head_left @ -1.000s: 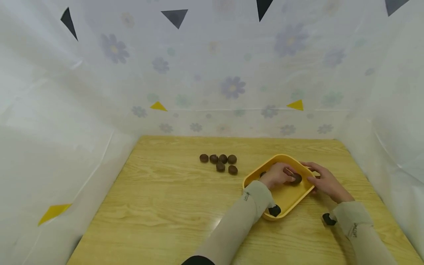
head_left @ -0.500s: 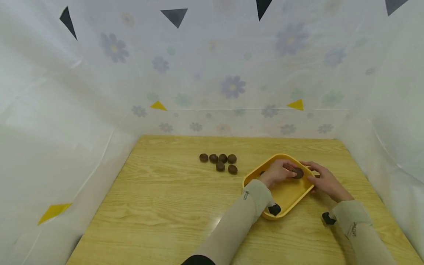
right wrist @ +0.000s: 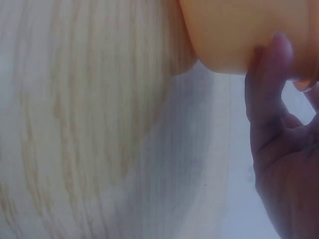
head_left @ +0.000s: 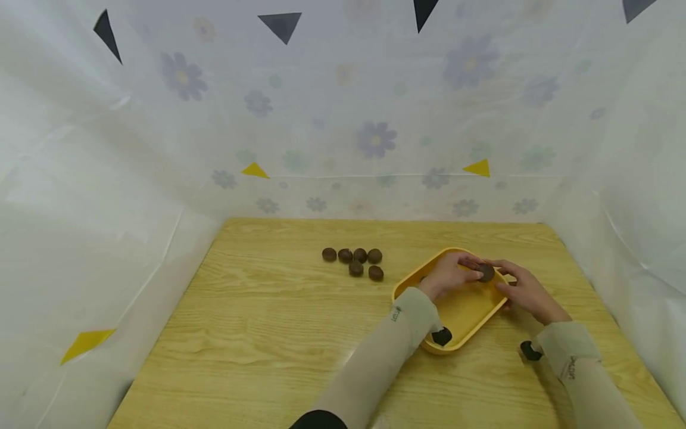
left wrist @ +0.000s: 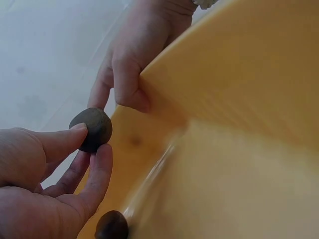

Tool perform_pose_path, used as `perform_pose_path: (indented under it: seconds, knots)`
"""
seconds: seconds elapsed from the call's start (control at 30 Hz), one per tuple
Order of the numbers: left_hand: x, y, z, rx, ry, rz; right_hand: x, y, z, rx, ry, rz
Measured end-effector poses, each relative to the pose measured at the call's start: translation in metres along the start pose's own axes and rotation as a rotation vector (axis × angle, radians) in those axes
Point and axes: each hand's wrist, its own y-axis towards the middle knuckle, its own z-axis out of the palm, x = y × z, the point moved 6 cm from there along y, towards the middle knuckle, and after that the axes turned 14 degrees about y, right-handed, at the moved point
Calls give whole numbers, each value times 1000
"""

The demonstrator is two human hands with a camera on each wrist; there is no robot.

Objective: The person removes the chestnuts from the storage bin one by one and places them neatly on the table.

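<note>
My left hand (head_left: 449, 276) pinches a dark brown chestnut (head_left: 486, 273) between thumb and fingers, over the far right corner of a yellow tray (head_left: 465, 316). In the left wrist view this chestnut (left wrist: 92, 129) is raised near the rim, close to the fingers of the right hand (left wrist: 142, 42). Another chestnut (left wrist: 112, 226) lies lower down inside the tray. Gripping the tray's right rim, my right hand (head_left: 530, 295) has its thumb and fingers on either side of the wall. The right wrist view shows a digit (right wrist: 271, 74) against the tray's outer side (right wrist: 234, 35).
Several chestnuts (head_left: 356, 269) sit in a loose cluster on the wooden table (head_left: 257, 333), left of the tray. Pale flowered sheeting (head_left: 343, 131) rises behind the table and along both sides.
My left hand has moved the pinched chestnut up and to the right, from inside the tray to its far right rim. The right hand keeps its grip; the tray stays nearly still.
</note>
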Motion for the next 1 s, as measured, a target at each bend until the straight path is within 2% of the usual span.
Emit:
perform_pose_path:
  seconds: [0.33,0.63,1.0]
  knots:
    - [-4,0,-9,6,-68,27,-3,-1,-2,-6,19,21]
    - [-9,-3,-27,-10,19,90,-4,2,1,-10,15,24]
    - [-12,-17,-52,-2,-3,95,-3,1,-2,6,34,9]
